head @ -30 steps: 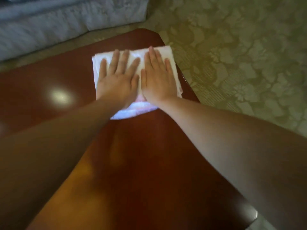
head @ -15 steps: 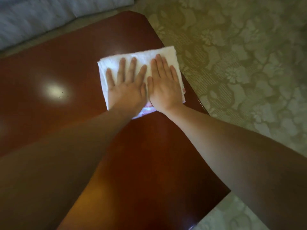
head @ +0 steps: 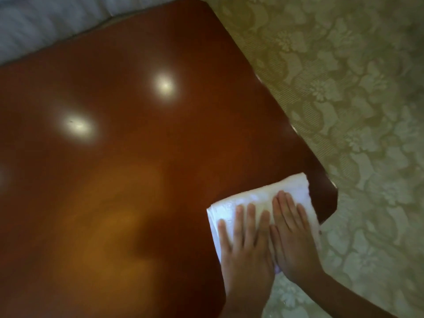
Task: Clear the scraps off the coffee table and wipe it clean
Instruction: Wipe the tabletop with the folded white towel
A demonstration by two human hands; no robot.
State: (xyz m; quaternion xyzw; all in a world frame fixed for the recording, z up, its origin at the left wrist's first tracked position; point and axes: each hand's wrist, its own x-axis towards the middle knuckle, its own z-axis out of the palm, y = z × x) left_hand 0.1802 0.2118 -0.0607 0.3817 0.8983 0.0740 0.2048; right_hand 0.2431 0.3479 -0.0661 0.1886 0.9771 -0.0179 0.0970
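A folded white cloth [head: 259, 198] lies at the near right corner of the glossy red-brown coffee table [head: 137, 180]. My left hand [head: 247, 249] and my right hand [head: 293, 239] lie flat side by side on the cloth, fingers straight and pressed down. The cloth's near right part reaches the table's edge. No scraps show on the tabletop; only bright light reflections do.
A green-beige floral carpet [head: 344, 111] covers the floor to the right of and below the table. A pale grey sofa [head: 46, 24] runs along the table's far side at the top left.
Both hands have slid the cloth from the table's far right corner back along the right edge to the near right corner. More of the tabletop is in sight now.
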